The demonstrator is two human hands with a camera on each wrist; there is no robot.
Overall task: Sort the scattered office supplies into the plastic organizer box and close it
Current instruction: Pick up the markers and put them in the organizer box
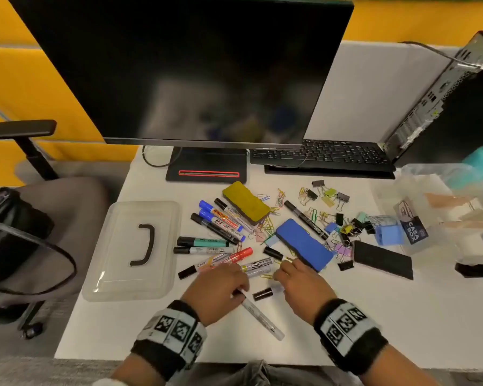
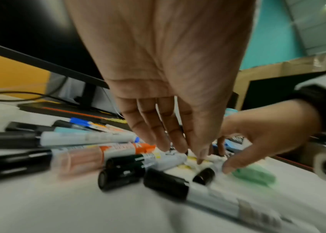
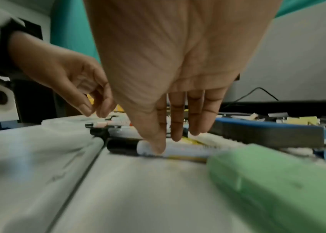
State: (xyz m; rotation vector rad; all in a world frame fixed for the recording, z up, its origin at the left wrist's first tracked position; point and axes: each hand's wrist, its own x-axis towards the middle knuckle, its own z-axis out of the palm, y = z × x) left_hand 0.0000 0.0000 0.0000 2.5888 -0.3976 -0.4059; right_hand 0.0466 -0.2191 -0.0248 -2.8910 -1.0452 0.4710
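Several markers lie scattered on the white desk among a yellow eraser, a blue eraser, binder clips and paper clips. My left hand hovers over a white marker, its fingers straight and pointing down at the pile. My right hand reaches beside the blue eraser; its thumb touches a white black-capped marker and the fingers stay straight. The clear organizer box stands at the far right. Its lid lies at the left.
A monitor, a keyboard and a computer tower line the back. A black eraser lies near the box. A blurred pale green object sits close under my right wrist. An office chair stands left of the desk.
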